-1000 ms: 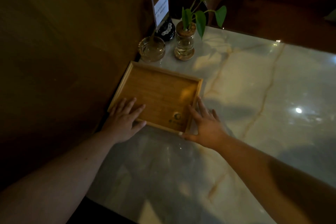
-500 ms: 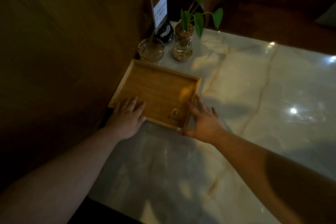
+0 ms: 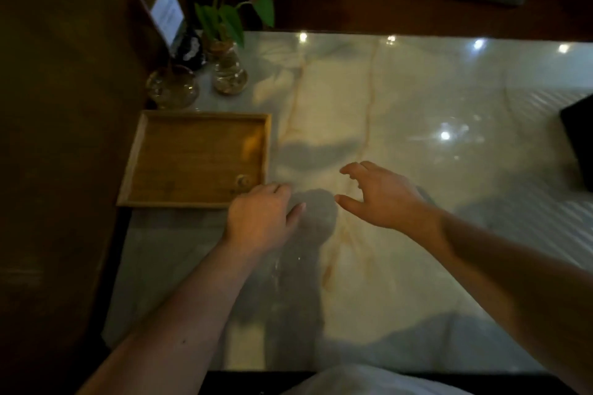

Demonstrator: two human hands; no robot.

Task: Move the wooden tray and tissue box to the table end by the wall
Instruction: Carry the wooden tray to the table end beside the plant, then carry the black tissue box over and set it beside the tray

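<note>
Wooden tray [image 3: 192,159] now released beside the wall, left hand [image 3: 260,221] and right hand [image 3: 382,199] both open, empty.

Table [image 3: 401,99]: pale glossy marble top with tan veins; light spots reflected near the far edge and toward the right.
Wooden tray [image 3: 192,160]: flat on the top at the left edge by the wall, empty, a small round mark in its near right corner.
Glass dish [image 3: 171,86]: far left corner, just beyond the tray.
Plant jar [image 3: 229,72]: just beside the dish, green leaves above.
Sign holder [image 3: 162,6]: far left corner, tilted, behind the dish.
Dark object [image 3: 580,144]: right edge, cut off by the frame; kind unclear.
</note>
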